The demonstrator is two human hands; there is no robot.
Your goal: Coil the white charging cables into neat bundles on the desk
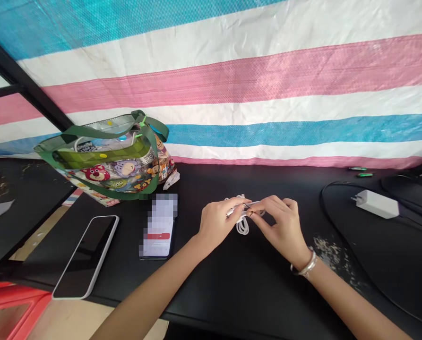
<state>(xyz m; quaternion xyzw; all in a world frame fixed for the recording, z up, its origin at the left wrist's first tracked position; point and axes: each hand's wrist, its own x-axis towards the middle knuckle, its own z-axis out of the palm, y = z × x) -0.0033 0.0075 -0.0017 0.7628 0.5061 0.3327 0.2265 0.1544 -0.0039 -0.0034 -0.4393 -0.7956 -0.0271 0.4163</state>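
Tote bag (143,167) with green straps and cartoon print stands at the back left of the black table (211,302), top partly open; pale blue and whitish contents show inside, too jumbled to identify. Small crumpled wrapper (171,179) lies at its right end. Table surface is dark, with pale scuffed specks (333,255) near the right forearm. White cable (242,227), coiled in a bundle, is at table centre, between the hands. Left hand (218,219) has thumb and fingers pinched closed on the bundle; right hand (279,222), bracelet (306,267) at the wrist, has its fingertips closed on a thin dark tie (250,212) at the bundle. Left of the hands: lit phone (157,226), screen pixelated, and dark-screened phone (90,255) in a pale case. Right side: white charger (377,204), black cord (322,198) looping round, two small green-and-black items (366,175) behind. Room: striped sheet (249,85) in blue, white and pink hangs behind, black frame (26,80) at left, red seat (15,307) lower left.
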